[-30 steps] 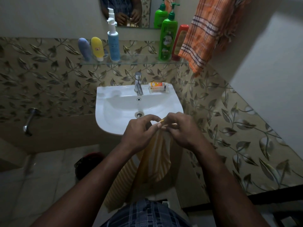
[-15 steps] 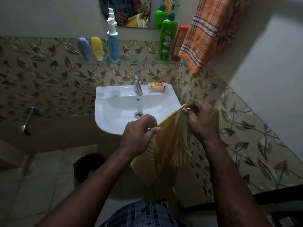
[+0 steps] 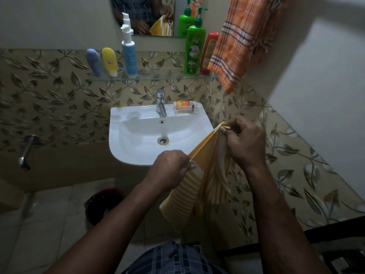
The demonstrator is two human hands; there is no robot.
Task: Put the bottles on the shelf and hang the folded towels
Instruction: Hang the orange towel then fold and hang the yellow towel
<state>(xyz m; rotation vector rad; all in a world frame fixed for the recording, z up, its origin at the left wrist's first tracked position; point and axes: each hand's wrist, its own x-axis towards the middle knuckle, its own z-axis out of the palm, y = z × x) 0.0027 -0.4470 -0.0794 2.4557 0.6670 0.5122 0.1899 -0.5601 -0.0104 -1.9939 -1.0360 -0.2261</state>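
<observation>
A yellow and white striped towel (image 3: 205,178) hangs in front of the sink, stretched along its top edge between both hands. My left hand (image 3: 169,167) pinches the lower left corner of that edge. My right hand (image 3: 245,139) pinches the higher right corner beside the sink's rim. On the glass shelf (image 3: 158,77) stand a grey-blue tube (image 3: 94,62), a yellow tube (image 3: 109,61), a blue pump bottle (image 3: 129,54), a green pump bottle (image 3: 194,48) and a red bottle (image 3: 209,53). An orange checked towel (image 3: 235,40) hangs at the upper right.
A white sink (image 3: 138,135) with a chrome tap (image 3: 161,103) sits below the shelf, a soap box (image 3: 183,106) on its back rim. A mirror (image 3: 142,14) is above. A dark bucket (image 3: 104,202) stands on the floor, and a wall tap (image 3: 26,151) juts out at left.
My hands have parted: the right hand moved up and to the right with one corner, spreading the striped towel's top edge. The left hand stayed near the sink's front rim.
</observation>
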